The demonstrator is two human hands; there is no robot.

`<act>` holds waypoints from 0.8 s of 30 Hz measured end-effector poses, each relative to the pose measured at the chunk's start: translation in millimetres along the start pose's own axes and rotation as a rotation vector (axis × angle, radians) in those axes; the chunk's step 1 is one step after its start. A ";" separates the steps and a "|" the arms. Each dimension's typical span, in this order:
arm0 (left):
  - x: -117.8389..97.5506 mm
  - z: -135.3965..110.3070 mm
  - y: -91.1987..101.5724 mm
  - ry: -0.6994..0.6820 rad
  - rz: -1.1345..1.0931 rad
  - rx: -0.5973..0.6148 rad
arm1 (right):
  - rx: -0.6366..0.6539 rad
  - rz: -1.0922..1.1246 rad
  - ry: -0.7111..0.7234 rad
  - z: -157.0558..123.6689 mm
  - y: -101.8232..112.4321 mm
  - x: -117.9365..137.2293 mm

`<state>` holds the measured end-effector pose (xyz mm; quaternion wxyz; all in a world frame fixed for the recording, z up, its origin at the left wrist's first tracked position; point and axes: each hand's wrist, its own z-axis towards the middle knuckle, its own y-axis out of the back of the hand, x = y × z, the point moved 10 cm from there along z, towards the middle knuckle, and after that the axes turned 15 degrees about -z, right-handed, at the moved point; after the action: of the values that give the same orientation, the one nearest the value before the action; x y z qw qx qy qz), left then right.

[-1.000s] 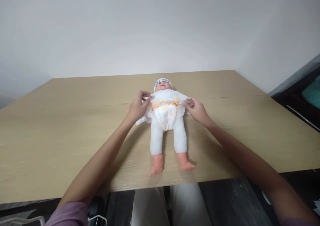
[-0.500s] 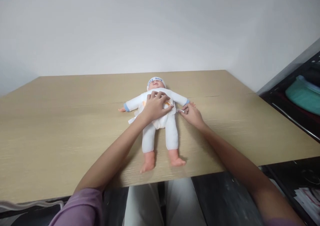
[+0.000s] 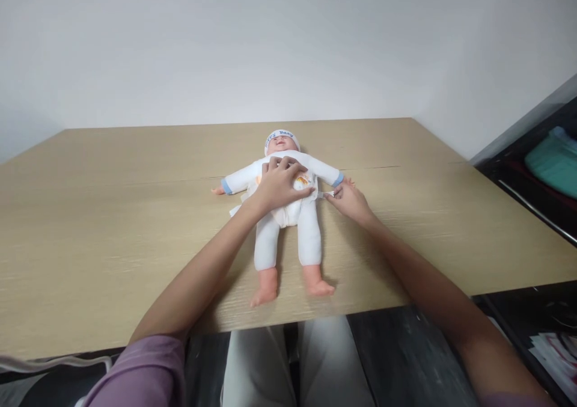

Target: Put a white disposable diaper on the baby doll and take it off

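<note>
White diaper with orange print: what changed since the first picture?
The bare left hand moved rightward from the diaper's side onto its front. The right hand, slightly further out, pinches a thin white tab. The white-clothed doll stays on its back.

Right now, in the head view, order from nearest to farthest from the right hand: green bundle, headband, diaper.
1. Diaper, just left of the right hand.
2. Headband, worn by the doll.
3. Green bundle, far right, off the table.
</note>
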<state>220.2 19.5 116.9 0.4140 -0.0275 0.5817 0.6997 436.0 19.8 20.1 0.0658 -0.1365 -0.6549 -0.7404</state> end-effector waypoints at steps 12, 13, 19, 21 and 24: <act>4.5 1.7 -1.9 0.001 -0.059 -0.014 | 0.151 0.675 0.220 12.7 36.6 40.7; 4.2 1.5 -2.2 0.000 -0.054 -0.022 | 0.151 0.664 0.258 14.7 38.1 55.3; 8.9 3.4 -2.9 0.014 -0.072 -0.026 | 0.114 0.517 0.331 23.3 29.7 113.0; 13.5 4.3 -1.1 0.018 -0.155 0.012 | -0.027 0.483 0.353 14.6 40.5 114.8; 16.1 -0.5 7.5 -0.057 -0.445 0.062 | -0.248 0.425 0.478 -20.5 60.5 114.0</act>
<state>204.9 28.0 114.3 0.5750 -0.1226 0.5705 0.5735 341.6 0.7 108.4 0.3531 -0.0995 -0.4828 -0.7952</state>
